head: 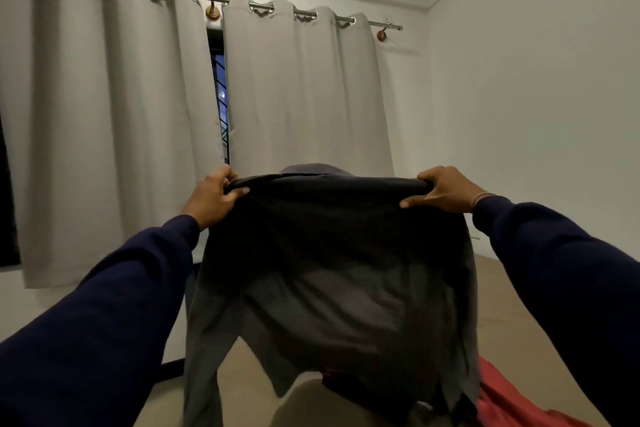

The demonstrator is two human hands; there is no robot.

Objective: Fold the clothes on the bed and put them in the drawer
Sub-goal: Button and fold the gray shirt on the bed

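A dark grey long-sleeved shirt [329, 288] hangs in the air in front of me, held up by its top edge. My left hand [211, 196] grips the shirt's upper left corner. At the upper right corner my right hand [443, 189] pinches the same edge. The shirt's body and a sleeve dangle down over the tan bed [502, 295]. A red garment [502, 399] lies on the bed at the lower right, partly hidden behind the shirt. No drawer is in view.
Grey curtains [121, 132] on a metal rod cover a window on the far wall, with a narrow gap in the middle. A plain white wall [536, 114] stands to the right. A strip of floor shows left of the bed.
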